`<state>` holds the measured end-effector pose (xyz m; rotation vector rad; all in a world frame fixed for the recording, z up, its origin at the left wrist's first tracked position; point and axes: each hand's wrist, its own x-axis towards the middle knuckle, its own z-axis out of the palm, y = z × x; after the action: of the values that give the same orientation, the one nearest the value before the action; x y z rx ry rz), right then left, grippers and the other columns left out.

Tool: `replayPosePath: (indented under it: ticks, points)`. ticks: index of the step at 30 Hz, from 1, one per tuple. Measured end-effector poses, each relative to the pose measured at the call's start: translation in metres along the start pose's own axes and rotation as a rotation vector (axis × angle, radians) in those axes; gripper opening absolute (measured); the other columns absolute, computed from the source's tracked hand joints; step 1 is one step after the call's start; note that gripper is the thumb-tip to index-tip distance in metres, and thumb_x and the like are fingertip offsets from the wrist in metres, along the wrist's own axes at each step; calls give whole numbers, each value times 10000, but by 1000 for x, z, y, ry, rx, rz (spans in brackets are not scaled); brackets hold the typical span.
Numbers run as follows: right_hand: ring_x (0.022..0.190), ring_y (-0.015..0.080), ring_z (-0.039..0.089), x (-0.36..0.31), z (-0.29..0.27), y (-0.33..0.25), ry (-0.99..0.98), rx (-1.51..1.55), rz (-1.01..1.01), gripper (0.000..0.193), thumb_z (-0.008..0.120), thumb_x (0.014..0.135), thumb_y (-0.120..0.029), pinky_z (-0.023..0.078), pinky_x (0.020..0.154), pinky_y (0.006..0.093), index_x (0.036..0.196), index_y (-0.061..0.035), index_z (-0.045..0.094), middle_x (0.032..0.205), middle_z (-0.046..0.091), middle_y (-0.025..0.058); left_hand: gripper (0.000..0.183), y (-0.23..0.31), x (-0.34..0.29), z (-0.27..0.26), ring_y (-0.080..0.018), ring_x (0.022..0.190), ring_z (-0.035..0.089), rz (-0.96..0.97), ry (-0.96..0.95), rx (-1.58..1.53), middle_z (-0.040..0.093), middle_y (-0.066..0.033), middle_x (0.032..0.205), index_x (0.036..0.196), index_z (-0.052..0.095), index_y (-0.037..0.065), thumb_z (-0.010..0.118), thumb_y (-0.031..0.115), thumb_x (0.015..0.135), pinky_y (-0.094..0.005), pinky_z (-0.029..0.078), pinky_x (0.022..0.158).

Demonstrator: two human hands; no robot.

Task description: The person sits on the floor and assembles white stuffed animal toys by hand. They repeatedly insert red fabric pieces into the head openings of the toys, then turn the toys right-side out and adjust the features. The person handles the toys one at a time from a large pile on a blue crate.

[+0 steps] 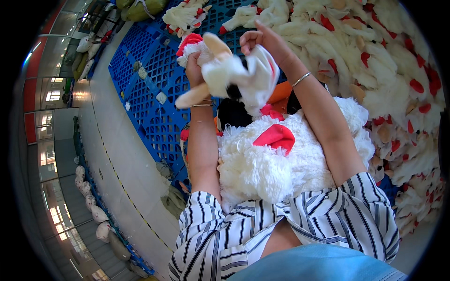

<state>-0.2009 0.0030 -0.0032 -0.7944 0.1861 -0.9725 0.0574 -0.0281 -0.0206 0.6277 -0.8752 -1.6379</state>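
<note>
My left hand (pixel 194 70) grip clenched on floppy white plush chicken skin (pixel 229 75) | right hand (pixel 262 42) pinching its top edge | stuffed white plush chicken (pixel 272 164) resting between my forearms; blue plastic pallets (pixel 150 98) below

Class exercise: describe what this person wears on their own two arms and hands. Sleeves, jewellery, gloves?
Both hands are bare, no gloves. The left wrist carries thin gold-coloured bangles; the right wrist carries one slim silver-coloured bangle. The forearms are uncovered below short, loose sleeves of a white shirt with dark stripes.
</note>
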Motion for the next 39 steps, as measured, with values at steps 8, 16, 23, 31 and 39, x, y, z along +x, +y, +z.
replayPosePath:
  ticks: [8,16,23,31,39]
  points:
    - [910,98,625,3,28,26,277,-584,80,367,571,966,-447,486,789,251,1021,-92,645,962,654,-2,446,8,-13,46,-279,935,612,-105,-69,-102,648,-156,1035,1171,547,20,402,394,976,-418,501,844]
    - [828,61,545,5,19,35,239,-964,384,405,634,931,-417,448,729,197,1125,-62,637,939,630,-17,515,7,-12,50,-235,896,645,-10,49,-27,688,-144,1022,1129,603,33,371,474,999,-383,514,792]
    - [952,91,551,6,15,46,-83,-1091,448,431,578,948,-394,466,848,261,1191,-39,613,1066,634,13,478,10,-10,45,-245,870,644,44,156,42,677,-151,1004,1161,554,34,365,438,991,-404,510,782]
    - [811,181,610,2,24,64,-236,-1339,453,241,590,863,-165,491,781,359,1029,3,636,907,686,112,334,-10,0,19,-253,971,652,-27,286,112,645,-128,1100,1202,539,21,612,171,913,-400,532,844]
    - [885,207,639,4,5,47,479,-1088,228,404,578,943,-343,511,828,348,1155,-11,666,1000,701,107,486,2,-14,32,-151,1063,573,-37,165,469,574,-59,1276,1385,449,40,593,190,946,-302,482,917]
